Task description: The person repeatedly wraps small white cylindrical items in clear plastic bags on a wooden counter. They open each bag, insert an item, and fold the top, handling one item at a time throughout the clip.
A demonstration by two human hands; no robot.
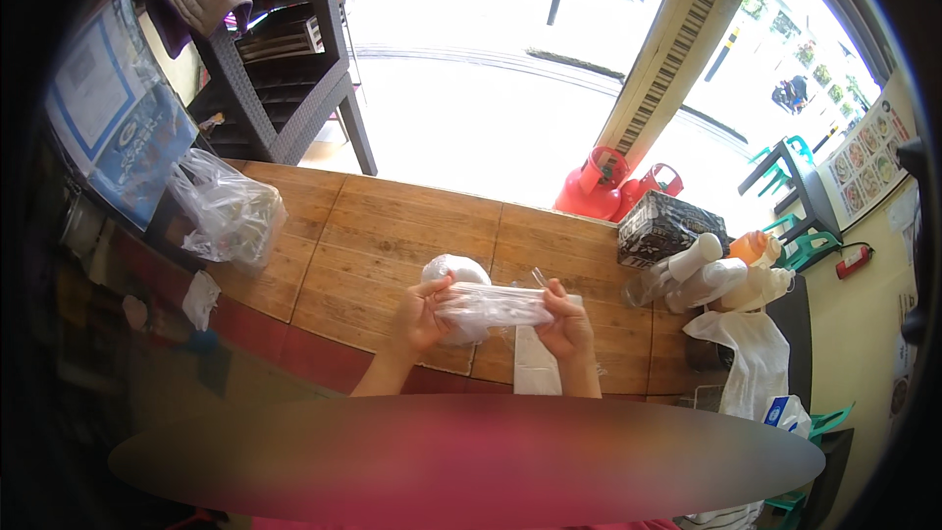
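Note:
My left hand [424,314] and my right hand [566,326] are both closed on a thin clear plastic bag [500,305]. The bag is stretched sideways between them, gathered into folds, above the wooden table. Just behind the left hand lies a round white thing [454,269], partly covered by the plastic; its kind I cannot make out. Flat white sheets [537,365], like paper or plastic, lie on the table below the right hand.
The wooden table [373,236] carries a filled plastic bag [235,216] at the left. At the right stand a dark box [672,231] and several bottles [711,280], with a white cloth-like bag [756,358] nearer. Red gas cylinders [591,186] stand beyond the far edge.

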